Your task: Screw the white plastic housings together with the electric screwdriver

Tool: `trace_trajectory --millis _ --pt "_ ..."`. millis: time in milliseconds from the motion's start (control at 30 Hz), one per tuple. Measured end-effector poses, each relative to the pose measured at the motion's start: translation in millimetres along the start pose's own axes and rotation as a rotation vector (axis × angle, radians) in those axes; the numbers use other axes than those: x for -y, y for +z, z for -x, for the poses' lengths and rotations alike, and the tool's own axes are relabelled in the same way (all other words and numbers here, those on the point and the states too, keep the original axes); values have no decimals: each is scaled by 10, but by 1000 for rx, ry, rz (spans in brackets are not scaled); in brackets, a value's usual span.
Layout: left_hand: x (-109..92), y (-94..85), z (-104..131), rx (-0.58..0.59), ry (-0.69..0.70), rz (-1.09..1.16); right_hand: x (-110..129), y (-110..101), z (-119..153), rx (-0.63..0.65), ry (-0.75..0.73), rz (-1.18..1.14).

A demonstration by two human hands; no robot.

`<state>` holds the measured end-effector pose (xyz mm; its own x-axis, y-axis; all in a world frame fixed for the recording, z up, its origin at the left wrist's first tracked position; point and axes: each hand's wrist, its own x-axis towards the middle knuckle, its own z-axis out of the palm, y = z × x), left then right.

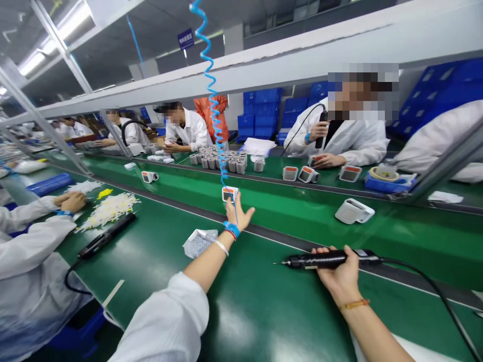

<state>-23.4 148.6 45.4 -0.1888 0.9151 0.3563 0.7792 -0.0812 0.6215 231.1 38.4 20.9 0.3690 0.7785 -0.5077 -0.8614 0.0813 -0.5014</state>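
Observation:
My left hand (238, 210) reaches over the green conveyor belt (188, 195), fingers spread, at a small white device with an orange strip (229, 193). Its fingertips overlap the device's lower edge; whether they grip it is unclear. On the right, my right hand (341, 274) is wrapped round a black electric screwdriver (324, 259), whose bit points left over the green table (264, 301). A small open bag of screws (199, 243) lies beside my left forearm. Further right on the belt rests a white device housing (353, 211).
Across the belt, several people in white coats work beside grey parts (219, 160) and devices. A blue coiled hose (211, 80) hangs ahead. At left are a person's hands (71, 202), a pile of white and yellow pieces (111, 208) and another black screwdriver (107, 235).

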Motion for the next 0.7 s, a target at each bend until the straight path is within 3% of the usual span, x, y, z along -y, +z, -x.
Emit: trace_trajectory --millis 100,167,367,533,600,700 --pt "63 76 -480 -20 -131 -57 -8 -14 15 33 -3 -18" --pt "92 101 -662 8 -185 -23 -13 -27 15 54 -11 -32" --pt "89 132 -779 102 -245 218 -19 -45 -17 77 -20 -55" --pt "6 117 -618 171 -298 497 -5 -40 -16 87 -15 -57" --pt "-36 97 -413 247 -327 650 5 -39 -14 100 -15 -61" --pt "-65 3 72 406 -348 866 33 -45 -24 102 -27 -67"
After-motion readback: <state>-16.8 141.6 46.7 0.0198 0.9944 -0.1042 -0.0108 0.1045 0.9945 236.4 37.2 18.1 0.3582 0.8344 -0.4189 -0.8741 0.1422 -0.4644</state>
